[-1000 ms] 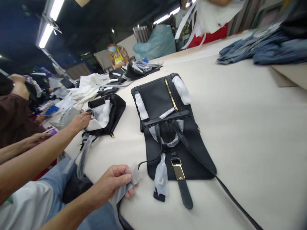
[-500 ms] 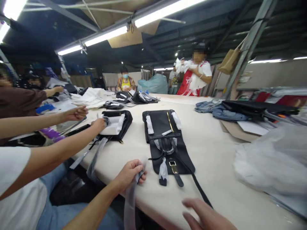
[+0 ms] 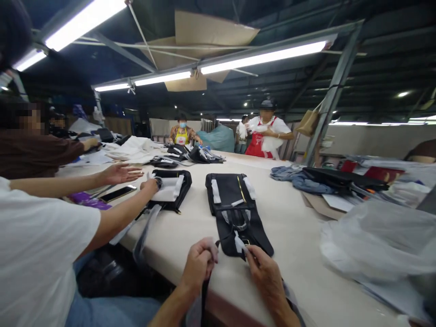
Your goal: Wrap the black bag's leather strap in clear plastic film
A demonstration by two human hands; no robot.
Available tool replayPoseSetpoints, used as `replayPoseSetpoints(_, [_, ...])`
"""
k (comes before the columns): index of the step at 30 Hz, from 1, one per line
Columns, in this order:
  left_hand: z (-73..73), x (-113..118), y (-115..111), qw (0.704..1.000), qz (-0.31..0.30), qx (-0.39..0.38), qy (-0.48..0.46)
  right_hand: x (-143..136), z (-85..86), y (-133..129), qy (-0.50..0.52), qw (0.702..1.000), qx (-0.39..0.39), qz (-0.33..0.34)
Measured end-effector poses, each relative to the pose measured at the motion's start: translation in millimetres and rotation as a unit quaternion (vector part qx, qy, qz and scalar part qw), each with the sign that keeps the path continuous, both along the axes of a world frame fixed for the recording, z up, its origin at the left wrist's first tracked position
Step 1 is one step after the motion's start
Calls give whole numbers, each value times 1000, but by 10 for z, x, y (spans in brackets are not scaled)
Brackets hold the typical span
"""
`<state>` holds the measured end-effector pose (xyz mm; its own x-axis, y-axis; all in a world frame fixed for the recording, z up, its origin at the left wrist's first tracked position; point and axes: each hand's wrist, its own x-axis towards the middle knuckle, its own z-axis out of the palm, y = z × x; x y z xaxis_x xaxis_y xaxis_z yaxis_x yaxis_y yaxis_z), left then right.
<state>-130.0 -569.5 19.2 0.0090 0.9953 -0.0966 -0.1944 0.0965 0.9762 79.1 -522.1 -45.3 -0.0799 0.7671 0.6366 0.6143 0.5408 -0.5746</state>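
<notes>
A black leather bag point(image 3: 226, 188) lies flat on the table in front of me, with white wrapping on its sides and a gold zipper. My left hand point(image 3: 200, 261) is closed around a bag strap point(image 3: 205, 293), which hangs below it over the table edge beside some translucent plastic. At the bag's lower flap, my right hand point(image 3: 264, 268) pinches the end of a plastic-wrapped tag point(image 3: 239, 244). That hand partly hides the buckle and the strap end. Another strap with plastic point(image 3: 293, 299) trails behind my right wrist.
On my left a co-worker's hand point(image 3: 150, 185) rests at a second black bag point(image 3: 185, 181). A phone point(image 3: 118, 194) lies beyond it. Clear plastic sheeting point(image 3: 378, 240) is heaped on the right, near denim cloth point(image 3: 309, 182). More bags point(image 3: 204, 154) are piled farther back.
My right hand has come in from the lower right and taken hold of the wrapped tag. My left hand has shifted slightly right and down. The co-worker's far hand has opened.
</notes>
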Motion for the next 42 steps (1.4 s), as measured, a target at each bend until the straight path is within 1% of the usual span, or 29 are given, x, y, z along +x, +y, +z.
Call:
replayPoseSetpoints(1, [16, 83, -2, 998, -42, -35, 9, -5, -9, -3, 4, 1000, 6, 3])
replayPoseSetpoints(3, [23, 241, 70, 990, -92, -88, 54, -13, -19, -14, 11, 1000, 20, 8])
replayPoseSetpoints(4, [19, 305, 134, 986, -102, -103, 77, -16, -18, -22, 9, 1000, 25, 15])
replayPoseSetpoints(6, [4, 390, 285, 986, -90, -97, 105, -19, -2, -43, -4, 999, 27, 27])
replayPoseSetpoints(7, [-2, 408, 357, 987, -82, -90, 104, -21, 11, -53, -11, 999, 27, 30])
replayPoseSetpoints(8, [-7, 412, 417, 988, -83, -86, 97, -23, 25, -63, -16, 999, 27, 28])
replayPoseSetpoints(9, [-10, 402, 464, 987, -97, -87, 89, -26, 39, -71, -19, 999, 26, 22])
replayPoseSetpoints(11, [-11, 360, 510, 979, -153, -104, 84, -32, 59, -83, -19, 1000, 19, 9])
replayPoseSetpoints(14, [6, 279, 490, 966, -222, -106, 82, -38, 61, -96, -13, 1000, 9, 13])
replayPoseSetpoints(16, [37, 234, 457, 962, -247, -99, 59, -41, 48, -100, -16, 1000, 9, 22])
replayPoseSetpoints(17, [58, 217, 445, 961, -250, -109, 51, -44, 42, -101, -21, 999, 9, 24])
replayPoseSetpoints(19, [91, 199, 438, 958, -240, -148, 58, -52, 35, -101, -37, 999, 7, 26])
replayPoseSetpoints(21, [88, 212, 458, 960, -212, -166, 81, -63, 42, -100, -48, 998, 6, 29])
replayPoseSetpoints(23, [35, 264, 496, 969, -189, -137, 84, -70, 59, -102, -52, 998, 15, 30])
replayPoseSetpoints(25, [-47, 341, 530, 979, -165, -98, 75, -68, 78, -109, -57, 997, 40, 22])
replayPoseSetpoints(28, [-135, 450, 544, 985, -141, -77, 65, -42, 89, -125, -78, 993, 86, 6])
replayPoseSetpoints(30, [-138, 489, 532, 986, -130, -75, 67, -17, 80, -135, -104, 989, 105, 14])
replayPoseSetpoints(33, [-95, 498, 507, 987, -127, -74, 71, 4, 57, -146, -136, 985, 108, 26])
replayPoseSetpoints(36, [-72, 503, 488, 987, -125, -74, 70, -10, 49, -162, -126, 987, 100, 27])
replayPoseSetpoints(40, [-99, 563, 470, 991, -99, -56, 68, -34, 66, -187, -100, 991, 88, 27])
replayPoseSetpoints(42, [-114, 588, 469, 992, -98, -51, 61, -26, 74, -191, -98, 992, 71, 25])
